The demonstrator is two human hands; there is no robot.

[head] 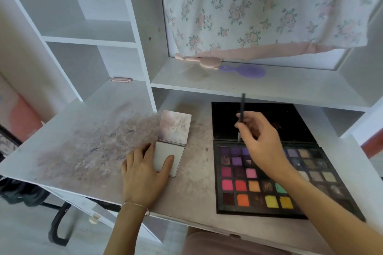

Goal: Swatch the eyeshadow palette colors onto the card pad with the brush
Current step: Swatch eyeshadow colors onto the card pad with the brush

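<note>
The card pad (169, 159) is laid mid-desk (83, 130), near the front edge. The eyeshadow palette (269, 182) is set to its right, reaching the front edge. A comb (244, 71) is placed on the shelf (269, 87) behind.

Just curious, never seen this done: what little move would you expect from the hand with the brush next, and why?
Probably a short dip down into a purple shade. The right hand pinches the brush upright, tip just above the top row of the palette. The left hand rests on the card pad, whose open page looks blank, so colour likely has to be picked up first.
</note>
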